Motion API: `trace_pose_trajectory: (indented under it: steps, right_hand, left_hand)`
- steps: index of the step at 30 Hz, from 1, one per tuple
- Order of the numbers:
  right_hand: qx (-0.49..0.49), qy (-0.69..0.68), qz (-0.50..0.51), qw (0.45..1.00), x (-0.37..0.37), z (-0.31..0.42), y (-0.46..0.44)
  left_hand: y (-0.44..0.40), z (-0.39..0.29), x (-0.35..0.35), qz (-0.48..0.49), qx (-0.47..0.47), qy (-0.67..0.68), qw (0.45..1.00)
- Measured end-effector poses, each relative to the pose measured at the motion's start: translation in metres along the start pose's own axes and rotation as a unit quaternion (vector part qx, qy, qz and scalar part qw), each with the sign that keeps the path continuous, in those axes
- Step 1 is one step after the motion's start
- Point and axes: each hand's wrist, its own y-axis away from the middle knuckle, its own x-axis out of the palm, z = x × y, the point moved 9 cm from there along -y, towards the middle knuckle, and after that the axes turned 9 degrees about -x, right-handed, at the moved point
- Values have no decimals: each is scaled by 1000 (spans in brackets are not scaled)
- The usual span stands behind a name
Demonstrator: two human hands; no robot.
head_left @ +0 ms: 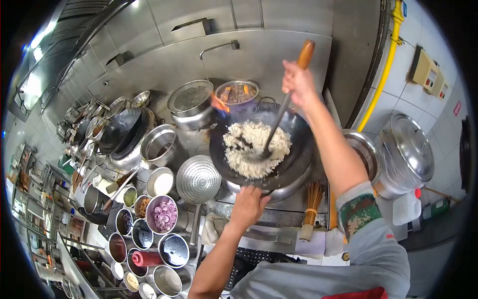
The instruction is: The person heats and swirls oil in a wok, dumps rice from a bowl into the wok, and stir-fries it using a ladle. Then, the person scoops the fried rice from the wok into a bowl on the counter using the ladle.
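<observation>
A dark wok (298, 139) sits on the burner in front of me, with a mound of white rice (238, 162) spread over its bottom. My right hand (298, 85) is wrapped around the shaft of a wok ladle (281, 112), below its wooden grip. The ladle slants down to the left, and its head is blurred among the rice grains. At the wok's near rim, my left hand (250, 203) grips the edge, fingers bent over it and thumb to the right. Flames (218, 103) rise at the wok's far left side.
Left of the wok lie a perforated strainer (198, 178), a tall pot (159, 144) and several seasoning containers, one with chopped red onion (164, 215). A lidded pot (190, 102) and a bowl of food (238, 93) stand behind. A bamboo brush (312, 204) lies at the right.
</observation>
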Motion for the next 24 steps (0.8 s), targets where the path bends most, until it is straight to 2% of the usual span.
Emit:
trace_pose_trajectory:
  steps: [2,3,4,6,8,10,12,13,16,17,20,22,23,24]
  right_hand:
    - [9,32,-10,999,5,43,4]
    - [24,33,18,999,11,55,15]
    - [33,47,41,998,16,53,25]
    - [-16,137,-27,990,27,59,47]
    - [-83,166,-22,982,27,41,58]
    - [-135,111,-9,985,21,57,68]
    - [-147,48,17,988,7,82,72]
    - [-130,38,35,990,3,83,70]
    - [-97,105,-21,989,20,75,75]
    - [-107,126,-8,986,32,69,77]
    - [-94,187,-54,976,41,29,78]
    - [-204,237,49,948,46,24,78]
    - [-184,157,103,965,56,35,87]
    - [-123,137,142,973,59,42,92]
  left_hand:
    - [17,-22,-23,7,-23,-11,1000]
    - [17,-55,-46,-24,-6,32,999]
    - [13,-55,-43,-33,-23,34,999]
    - [3,-55,-35,-61,-39,40,997]
    - [25,-24,0,-43,-44,-2,998]
    - [61,-7,16,-42,-24,-44,998]
    - [101,-26,-6,7,-22,24,999]
    - [94,-57,-40,-53,34,70,996]
    - [28,-73,-78,-68,-9,51,996]
    - [18,-65,-69,-68,-5,50,996]
    - [10,-21,-10,-55,-17,22,998]
    - [42,0,13,-55,-28,-35,997]
    - [59,-6,11,-45,-27,-28,998]
    - [71,-16,-1,-30,-29,-24,999]
